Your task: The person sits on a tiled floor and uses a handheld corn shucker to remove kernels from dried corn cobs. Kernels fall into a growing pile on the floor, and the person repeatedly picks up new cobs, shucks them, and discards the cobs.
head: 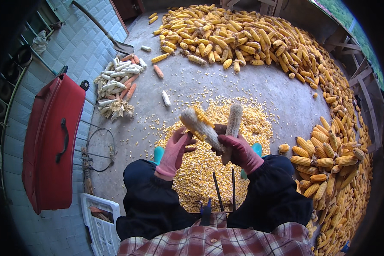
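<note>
My right hand (pixel 240 150), in a reddish work glove, grips two cobs at their lower ends. One is a bare corn cob (pixel 234 120) standing nearly upright. The other, a partly shelled corn ear (pixel 201 125), leans to the left with rows of yellow kernels left along its edges. My gloved left hand (pixel 176 152) is beside that ear, its fingers apart; whether a fingertip touches the ear is hard to tell. Below both hands a heap of loose corn kernels (pixel 204 185) spreads between my legs. Two thin dark rods (pixel 218 192) rise from the heap close to my body.
Unshelled corn ears (pixel 243 35) are piled at the back and down the right side (pixel 326 160). Stripped cobs (pixel 118 80) lie heaped at the left, near a shovel (pixel 123 47). A red suitcase (pixel 54 144) and a white plastic crate (pixel 100 220) stand along the tiled wall.
</note>
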`<state>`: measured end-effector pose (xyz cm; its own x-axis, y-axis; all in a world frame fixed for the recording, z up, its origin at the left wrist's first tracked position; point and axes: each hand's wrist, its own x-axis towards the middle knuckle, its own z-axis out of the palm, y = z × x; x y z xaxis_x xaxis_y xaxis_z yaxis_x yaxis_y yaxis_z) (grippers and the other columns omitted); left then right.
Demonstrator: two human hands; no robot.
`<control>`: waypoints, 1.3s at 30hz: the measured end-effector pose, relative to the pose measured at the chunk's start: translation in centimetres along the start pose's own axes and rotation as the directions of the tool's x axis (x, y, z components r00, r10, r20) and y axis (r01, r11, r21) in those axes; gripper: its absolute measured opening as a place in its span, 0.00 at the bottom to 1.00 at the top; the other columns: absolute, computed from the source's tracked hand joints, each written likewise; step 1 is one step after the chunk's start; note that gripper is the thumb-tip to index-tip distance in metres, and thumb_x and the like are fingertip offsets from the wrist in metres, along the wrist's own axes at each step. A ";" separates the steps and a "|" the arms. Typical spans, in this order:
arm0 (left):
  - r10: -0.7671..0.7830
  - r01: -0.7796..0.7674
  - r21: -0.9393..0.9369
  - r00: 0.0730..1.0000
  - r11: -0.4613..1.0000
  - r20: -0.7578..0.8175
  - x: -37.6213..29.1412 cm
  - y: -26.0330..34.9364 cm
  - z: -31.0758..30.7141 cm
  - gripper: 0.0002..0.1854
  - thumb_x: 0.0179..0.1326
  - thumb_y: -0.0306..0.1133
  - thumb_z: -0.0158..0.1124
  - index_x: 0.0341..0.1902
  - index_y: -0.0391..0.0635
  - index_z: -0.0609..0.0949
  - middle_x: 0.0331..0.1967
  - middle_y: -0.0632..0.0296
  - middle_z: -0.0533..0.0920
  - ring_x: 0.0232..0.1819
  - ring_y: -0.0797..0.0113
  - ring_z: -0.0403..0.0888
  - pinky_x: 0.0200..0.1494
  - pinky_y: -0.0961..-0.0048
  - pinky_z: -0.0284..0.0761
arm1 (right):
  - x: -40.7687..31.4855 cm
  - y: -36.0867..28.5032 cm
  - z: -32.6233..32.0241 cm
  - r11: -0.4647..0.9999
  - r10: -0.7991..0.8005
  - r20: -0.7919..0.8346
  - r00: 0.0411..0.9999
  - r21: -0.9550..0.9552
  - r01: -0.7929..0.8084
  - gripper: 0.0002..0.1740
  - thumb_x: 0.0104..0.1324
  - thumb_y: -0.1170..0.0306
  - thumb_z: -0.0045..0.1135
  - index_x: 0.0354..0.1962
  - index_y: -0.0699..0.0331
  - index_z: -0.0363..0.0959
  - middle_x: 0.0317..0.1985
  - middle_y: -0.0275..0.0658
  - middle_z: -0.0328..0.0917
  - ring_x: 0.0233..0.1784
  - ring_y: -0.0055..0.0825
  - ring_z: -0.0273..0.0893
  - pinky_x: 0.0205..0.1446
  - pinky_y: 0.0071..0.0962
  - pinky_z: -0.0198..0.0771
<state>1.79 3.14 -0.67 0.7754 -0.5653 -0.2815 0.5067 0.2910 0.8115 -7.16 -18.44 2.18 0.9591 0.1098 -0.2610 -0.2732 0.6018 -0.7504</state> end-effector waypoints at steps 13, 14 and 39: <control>0.232 -0.124 0.664 0.970 0.737 -0.077 0.1 -0.9 2.7 0.29 0.50 0.34 0.73 0.54 0.40 0.73 0.39 0.56 0.83 0.40 0.64 0.83 0.44 0.68 0.78 | 3.0 -0.1 -0.9 0.990 -0.136 -0.249 0.959 -0.073 0.122 0.33 0.62 0.61 0.64 0.61 0.67 0.65 0.48 0.36 0.75 0.48 0.25 0.75 0.50 0.30 0.74; 0.293 -0.158 0.797 0.956 0.583 -0.025 0.0 -1.4 3.0 0.29 0.50 0.36 0.73 0.55 0.41 0.73 0.38 0.53 0.83 0.39 0.59 0.84 0.43 0.66 0.78 | 3.1 -0.3 -1.2 0.980 -0.191 -0.211 0.959 -0.090 0.176 0.36 0.62 0.58 0.64 0.63 0.67 0.62 0.54 0.37 0.72 0.53 0.27 0.73 0.52 0.32 0.74; -0.150 0.158 0.322 0.987 0.933 -0.050 -0.4 -4.1 6.6 0.38 0.59 0.76 0.39 0.37 0.50 0.73 0.16 0.70 0.69 0.14 0.78 0.64 0.16 0.80 0.56 | 2.8 0.1 -0.3 0.973 -0.209 -0.093 0.973 0.077 0.216 0.28 0.62 0.68 0.60 0.59 0.66 0.66 0.41 0.29 0.75 0.43 0.17 0.72 0.48 0.23 0.69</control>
<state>-3.05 -2.91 -0.48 0.7083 -0.5633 -0.4254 0.4744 -0.0664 0.8778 -4.58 -18.30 1.16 0.9838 -0.0924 -0.1535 -0.0526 0.6701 -0.7404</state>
